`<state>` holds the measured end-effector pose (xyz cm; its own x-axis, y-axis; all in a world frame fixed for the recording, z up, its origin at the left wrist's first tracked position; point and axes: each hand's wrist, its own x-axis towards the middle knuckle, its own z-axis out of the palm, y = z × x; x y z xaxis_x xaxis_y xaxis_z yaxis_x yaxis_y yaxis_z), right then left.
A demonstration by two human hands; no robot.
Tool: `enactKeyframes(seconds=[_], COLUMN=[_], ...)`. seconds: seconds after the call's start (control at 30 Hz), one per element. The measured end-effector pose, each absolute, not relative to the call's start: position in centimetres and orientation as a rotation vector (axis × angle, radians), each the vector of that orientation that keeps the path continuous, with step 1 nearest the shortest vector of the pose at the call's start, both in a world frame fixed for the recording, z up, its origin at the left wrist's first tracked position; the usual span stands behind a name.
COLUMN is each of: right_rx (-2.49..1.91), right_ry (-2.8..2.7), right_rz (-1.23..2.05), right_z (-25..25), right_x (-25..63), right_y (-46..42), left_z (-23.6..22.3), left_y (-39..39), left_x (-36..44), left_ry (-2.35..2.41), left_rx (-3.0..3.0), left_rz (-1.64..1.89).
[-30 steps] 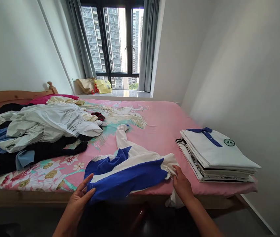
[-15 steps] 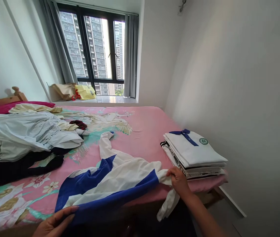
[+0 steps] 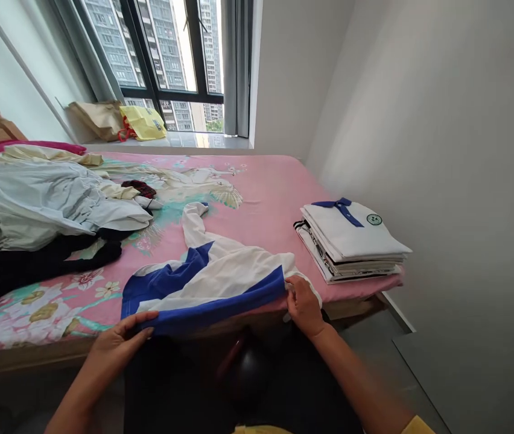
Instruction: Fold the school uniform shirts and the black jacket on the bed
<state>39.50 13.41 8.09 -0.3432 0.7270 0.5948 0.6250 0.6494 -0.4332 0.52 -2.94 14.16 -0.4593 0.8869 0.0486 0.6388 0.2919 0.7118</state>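
A white and blue long-sleeved shirt (image 3: 234, 271) lies spread along the bed's near edge, one sleeve stretched toward the back. My left hand (image 3: 123, 340) pinches the shirt's blue border at its lower left corner, thumb below and fingers on top. At the other end of that blue strip, my right hand (image 3: 303, 304) is closed on the shirt near the white sleeve, which is partly hidden behind the hand. To the right of my right hand rests a stack of folded shirts (image 3: 352, 235), the top one white with a blue collar and a round green badge.
A loose heap of clothes (image 3: 53, 199), white, cream and black, covers the bed's left side. The pink floral bedsheet (image 3: 266, 199) reaches back to a window ledge with a brown paper bag (image 3: 98, 119) and a yellow bag (image 3: 145, 123). A wall stands at right.
My right hand has shifted left along the shirt's edge, and the sleeve end that hung below it is now mostly out of sight. The view has tilted downward.
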Motion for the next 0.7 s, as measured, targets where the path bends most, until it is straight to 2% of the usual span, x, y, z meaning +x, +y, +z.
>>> enactKeyframes(seconds=[0.17,0.37,0.53,0.7], right_rx=[-1.179,-0.999,-0.913,-0.875], right_ry=[-2.122,-2.143,-2.259,-2.325], right_rz=[0.170,0.209,0.126,-0.015], right_z=[6.2,6.3,8.2,12.4], right_x=[39.4,40.7,41.8,42.7], right_y=[15.2,14.8,14.0,13.4], left_z=[14.5,15.1,16.2,19.0], left_y=[-3.5,-3.8,-4.0,-5.2], left_x=[0.0,0.2,0.6,0.4], left_ry=[2.137,2.180,2.190,2.180], left_rx=[1.334,1.368,1.392,1.588], left_rz=[0.940,0.947,0.931,0.896])
